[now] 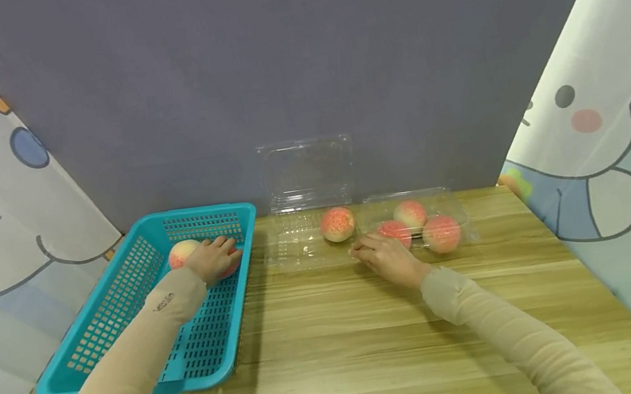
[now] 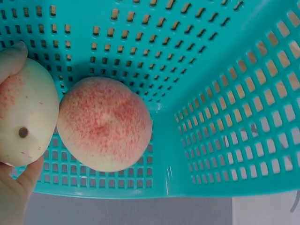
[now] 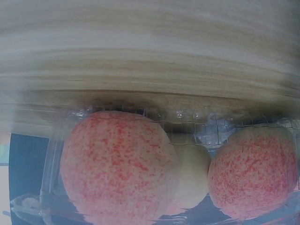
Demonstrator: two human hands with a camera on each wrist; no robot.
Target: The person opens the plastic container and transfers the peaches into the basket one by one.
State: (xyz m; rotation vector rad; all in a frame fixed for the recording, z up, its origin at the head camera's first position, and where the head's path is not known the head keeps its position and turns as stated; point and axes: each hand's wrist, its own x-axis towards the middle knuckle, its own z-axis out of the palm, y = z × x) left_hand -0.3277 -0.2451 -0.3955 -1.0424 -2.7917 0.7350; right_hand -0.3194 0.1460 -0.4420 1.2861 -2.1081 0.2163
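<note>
My left hand (image 1: 213, 261) reaches into a turquoise plastic basket (image 1: 235, 317) and grips a peach (image 2: 28, 115). In the left wrist view, fingers show above and below that pale, red-flecked fruit. Another peach (image 2: 105, 124) rests beside it in the basket. My right hand (image 1: 388, 258) is at the front edge of the clear plastic containers; the hand itself is out of the right wrist view and its finger contact is unclear. One peach (image 1: 337, 225) sits in the left clear container (image 1: 293, 250). The right clear container (image 1: 463, 216) holds three peaches, including a reddish one (image 3: 117, 164).
The left container's clear lid (image 1: 308, 173) stands upright against the grey back wall (image 1: 293, 67). Basket and containers stand on a wood-grain table (image 1: 343, 354). Cartoon-printed panels (image 1: 613, 123) flank both sides.
</note>
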